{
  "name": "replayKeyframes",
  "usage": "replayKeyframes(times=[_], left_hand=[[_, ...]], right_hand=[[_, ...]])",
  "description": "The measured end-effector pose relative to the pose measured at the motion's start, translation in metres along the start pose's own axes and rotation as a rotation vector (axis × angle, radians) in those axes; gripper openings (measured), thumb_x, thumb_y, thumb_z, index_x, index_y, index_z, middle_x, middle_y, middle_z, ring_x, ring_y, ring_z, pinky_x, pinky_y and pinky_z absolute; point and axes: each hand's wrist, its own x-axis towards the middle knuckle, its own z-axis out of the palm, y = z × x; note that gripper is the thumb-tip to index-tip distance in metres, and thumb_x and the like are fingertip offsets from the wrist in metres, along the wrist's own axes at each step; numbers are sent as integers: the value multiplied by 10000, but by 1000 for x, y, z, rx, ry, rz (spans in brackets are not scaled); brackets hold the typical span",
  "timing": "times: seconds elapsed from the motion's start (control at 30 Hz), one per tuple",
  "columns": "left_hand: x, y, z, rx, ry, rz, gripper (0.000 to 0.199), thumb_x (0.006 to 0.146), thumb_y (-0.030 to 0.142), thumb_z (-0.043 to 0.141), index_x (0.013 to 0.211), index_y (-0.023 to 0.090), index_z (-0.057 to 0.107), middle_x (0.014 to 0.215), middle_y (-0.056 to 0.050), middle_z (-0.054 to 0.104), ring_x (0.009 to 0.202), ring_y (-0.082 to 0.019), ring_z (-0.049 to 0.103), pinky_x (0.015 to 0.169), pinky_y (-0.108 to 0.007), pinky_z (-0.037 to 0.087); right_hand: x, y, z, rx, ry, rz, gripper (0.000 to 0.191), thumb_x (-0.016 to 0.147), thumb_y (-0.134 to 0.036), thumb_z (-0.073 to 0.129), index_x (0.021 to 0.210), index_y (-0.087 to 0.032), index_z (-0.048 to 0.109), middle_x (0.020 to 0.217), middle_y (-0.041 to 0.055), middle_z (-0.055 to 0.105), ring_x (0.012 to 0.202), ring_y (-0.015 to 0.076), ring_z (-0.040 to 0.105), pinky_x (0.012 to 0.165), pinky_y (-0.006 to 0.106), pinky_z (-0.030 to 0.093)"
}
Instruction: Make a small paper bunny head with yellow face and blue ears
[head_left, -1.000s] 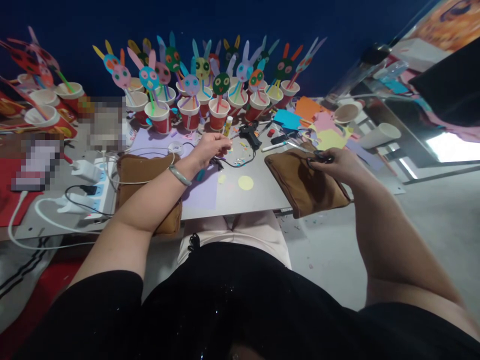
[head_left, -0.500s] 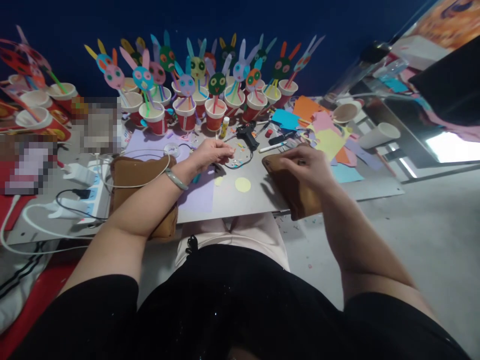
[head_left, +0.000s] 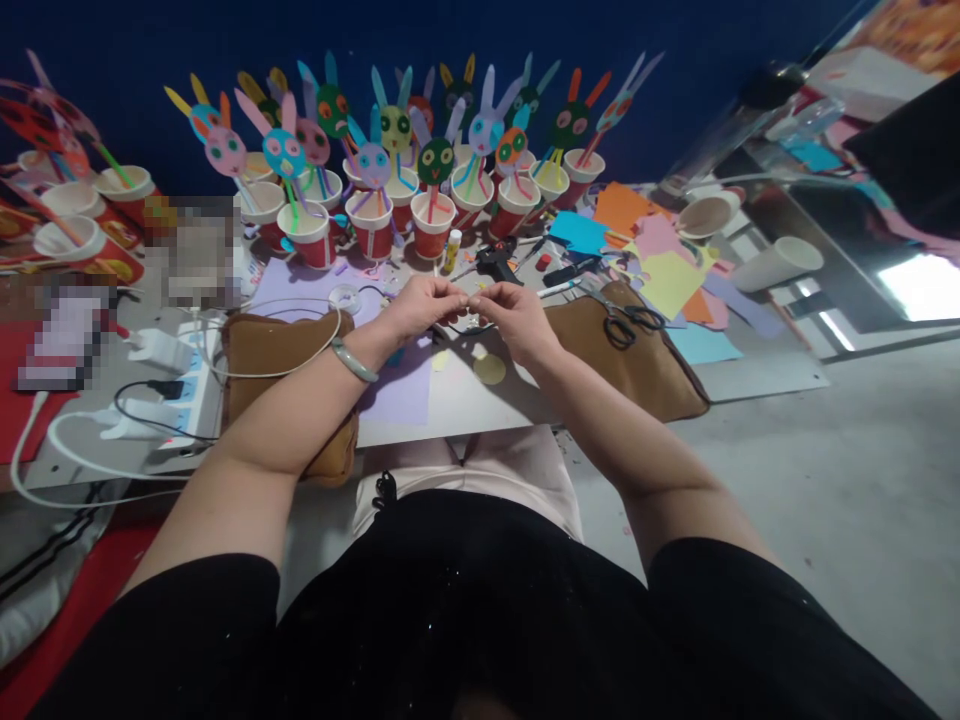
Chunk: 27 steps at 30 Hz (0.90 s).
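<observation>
Pinching fingers [head_left: 480,303] above round yellow paper [head_left: 490,369], smooth brown leathery cushions [head_left: 283,345]

Okay so I count at least fifteen rabbit faces [head_left: 435,162] across the top middle, too overlapped for an exact number, plus at least three red cups [head_left: 115,253] over at the upper left. Right side's got two loose paper cups [head_left: 778,266] and one pair of scissors [head_left: 619,330], and there are two brown pouches [head_left: 281,345] mid-frame, one each side. Near the center it's just one glue stick [head_left: 452,252], one black glue gun [head_left: 495,263] and one big yellow circle [head_left: 490,370].
</observation>
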Motion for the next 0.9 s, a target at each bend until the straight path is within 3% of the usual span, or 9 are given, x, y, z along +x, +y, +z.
replayKeyframes(times=[0.23,0.43,0.6,0.77,0.9], left_hand=[[-1,1,0,33,20,22,133,826,154,733,701,117,709,626,-4,683,521,-49,544,557,-183,437],[0,-2,0,30,-15,-10,74,835,149,713,781,109,744,722,-32,734,570,-61,594,559,-177,440],[1,0,1,63,31,-37,78,821,88,673,847,105,744,725,-31,724,548,-61,573,535,-180,419],[3,-6,-3,195,114,128,54,766,118,686,776,127,739,636,2,665,554,-80,564,578,-203,449],[5,-8,-4,251,203,238,67,752,186,703,790,149,744,661,6,677,590,-88,566,598,-203,447]], right_hand=[[-2,1,3,-23,54,-27,372,681,-530,848,740,-223,646,702,-4,665,662,133,559,662,301,507],[-3,0,-2,-47,16,-12,338,733,-500,832,718,-217,647,692,-2,680,642,123,552,651,285,505],[-4,0,-32,-82,63,-18,289,740,-424,827,711,-203,644,667,-3,667,588,105,539,610,273,483],[-8,-5,-70,-148,87,30,263,686,-330,848,707,-208,616,623,-8,662,525,104,528,508,262,431],[1,-2,-85,-117,55,74,370,605,-201,862,805,-235,553,597,-38,673,485,110,550,480,246,432]])
